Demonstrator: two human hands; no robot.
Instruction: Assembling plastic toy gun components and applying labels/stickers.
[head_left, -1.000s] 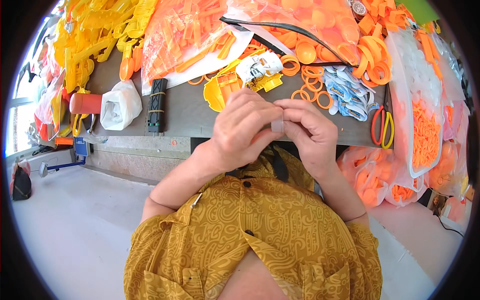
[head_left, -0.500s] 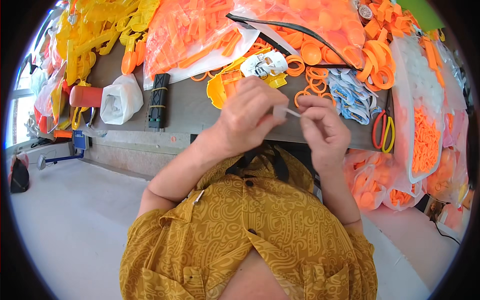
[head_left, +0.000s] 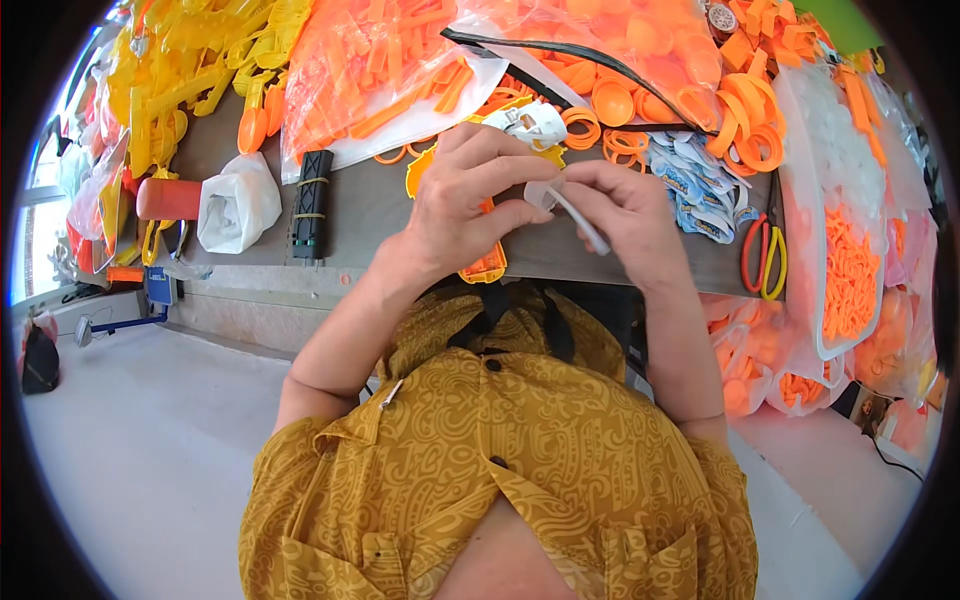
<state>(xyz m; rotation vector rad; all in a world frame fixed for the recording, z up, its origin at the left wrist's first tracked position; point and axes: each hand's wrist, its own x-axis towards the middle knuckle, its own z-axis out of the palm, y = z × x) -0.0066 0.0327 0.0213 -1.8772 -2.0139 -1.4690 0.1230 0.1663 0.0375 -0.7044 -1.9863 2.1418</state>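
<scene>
Between my hands is a small translucent white plastic piece (head_left: 585,226), with a rounded, cup-like end and a narrow tube slanting down to the right. My left hand (head_left: 468,195) is closed on the rounded end with thumb and fingers. The fingertips of my right hand (head_left: 630,212) pinch the piece where the tube begins. Whether it is one part or two joined, I cannot tell. Behind my left hand lies a yellow plastic shell (head_left: 418,168), partly hidden. Beside it is a white plastic part (head_left: 527,123). An orange part (head_left: 487,266) shows under my left hand at the table edge.
Orange rings (head_left: 625,146), blue-and-white printed pieces (head_left: 695,190) and scissors (head_left: 765,255) lie to the right. A black banded bar (head_left: 312,205), a white bag (head_left: 238,205) and a red cylinder (head_left: 168,199) stand left. Bags of orange parts (head_left: 375,70) and yellow parts (head_left: 165,90) fill the back.
My right hand has moved left, closer to my left hand. The tube now slants downward and shows more of its length. The orange part has come into view below my left hand.
</scene>
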